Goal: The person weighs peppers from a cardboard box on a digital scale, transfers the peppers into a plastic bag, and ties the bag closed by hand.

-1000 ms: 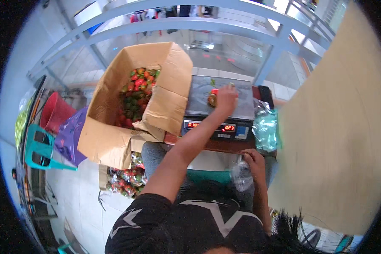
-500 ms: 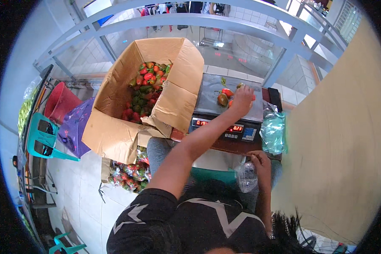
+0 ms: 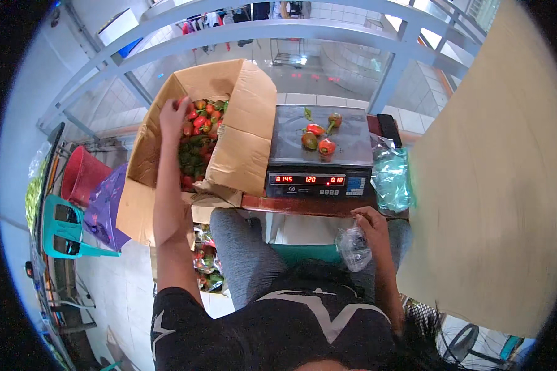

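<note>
My left hand [image 3: 173,117] is over the far left side of an open cardboard box [image 3: 254,123], its fingers closed around a red pepper [image 3: 181,101]. Red and green peppers [image 3: 199,145] lie heaped inside the box. To its right stands a digital scale [image 3: 284,148] with a metal pan and a lit red display. Several peppers [image 3: 327,146] lie on the pan, along with a small green stem piece [image 3: 307,114]. Near my lap, my right hand [image 3: 375,230] pinches a clear plastic bag [image 3: 354,250], which hangs crumpled below the fingers.
Green-tinted plastic bags [image 3: 391,176] and a dark phone-like object [image 3: 388,130] lie right of the scale. Bagged peppers [image 3: 207,266] sit below the box. A teal chair [image 3: 62,232] and red bucket [image 3: 83,173] stand left. A pale panel [image 3: 476,185] rises at right; a railing [image 3: 278,31] runs behind.
My left hand has moved from the scale pan leftward into the box, carrying a pepper. Fewer peppers lie on the pan, and the display reading has changed. My right hand still holds the bag.
</note>
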{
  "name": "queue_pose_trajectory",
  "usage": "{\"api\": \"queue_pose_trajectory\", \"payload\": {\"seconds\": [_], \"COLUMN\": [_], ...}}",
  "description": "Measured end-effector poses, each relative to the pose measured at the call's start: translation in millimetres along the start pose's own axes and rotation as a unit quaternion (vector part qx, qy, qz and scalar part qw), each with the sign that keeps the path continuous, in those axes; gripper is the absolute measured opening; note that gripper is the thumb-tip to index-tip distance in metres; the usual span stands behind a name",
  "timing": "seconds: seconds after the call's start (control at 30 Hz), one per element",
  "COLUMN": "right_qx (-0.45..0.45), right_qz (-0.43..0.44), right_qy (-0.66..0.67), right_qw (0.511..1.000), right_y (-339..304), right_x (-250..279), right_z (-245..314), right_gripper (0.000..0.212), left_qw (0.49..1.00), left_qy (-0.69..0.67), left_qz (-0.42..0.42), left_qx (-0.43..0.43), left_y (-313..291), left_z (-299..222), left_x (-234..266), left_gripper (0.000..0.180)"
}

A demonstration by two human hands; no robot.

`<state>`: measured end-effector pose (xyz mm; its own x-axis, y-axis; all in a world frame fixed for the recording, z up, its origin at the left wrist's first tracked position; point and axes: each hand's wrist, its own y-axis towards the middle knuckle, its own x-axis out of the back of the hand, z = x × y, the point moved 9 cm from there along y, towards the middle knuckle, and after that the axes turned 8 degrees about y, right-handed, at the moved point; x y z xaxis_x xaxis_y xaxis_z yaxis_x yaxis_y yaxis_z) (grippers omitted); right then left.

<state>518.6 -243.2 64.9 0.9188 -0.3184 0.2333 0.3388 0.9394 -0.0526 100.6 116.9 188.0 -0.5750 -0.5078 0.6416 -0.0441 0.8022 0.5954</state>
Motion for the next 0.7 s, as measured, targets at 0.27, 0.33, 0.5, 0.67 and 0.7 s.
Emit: {"api": "queue_pose_trajectory", "payload": {"seconds": [0.27, 0.33, 0.5, 0.67, 0.7], "right_qx": [0.01, -0.01, -0.028, -0.009, -0.009], "right_qz": [-0.03, -0.039, -0.037, -0.03, -0.03], "right_qy": [0.041, 0.028, 0.024, 0.008, 0.008], "right_qw": [0.999, 0.999, 0.999, 0.999, 0.999], "right_y": [-4.0, -6.7, -11.6, -9.4, -9.1], "right_x": [12.8, 17.7, 16.3, 19.6, 18.5], "right_z": [-0.8, -3.0, -8.8, -22.4, -22.4], "right_gripper": [0.012, 0.014, 0.017, 0.018, 0.018], "left_qw": [0.809, 0.762, 0.751, 0.738, 0.736], "left_qy": [0.354, 0.366, 0.378, 0.381, 0.383], "left_qz": [0.457, 0.515, 0.509, 0.52, 0.522], "left_qx": [0.107, 0.144, 0.184, 0.199, 0.201], "left_y": [-92.8, -120.8, -125.1, -123.0, -124.1], "left_z": [194.9, 206.9, 221.1, 227.9, 230.1], "left_x": [-66.5, -70.3, -76.3, -81.0, -80.4], "left_gripper": [0.05, 0.05, 0.049, 0.049, 0.049]}}
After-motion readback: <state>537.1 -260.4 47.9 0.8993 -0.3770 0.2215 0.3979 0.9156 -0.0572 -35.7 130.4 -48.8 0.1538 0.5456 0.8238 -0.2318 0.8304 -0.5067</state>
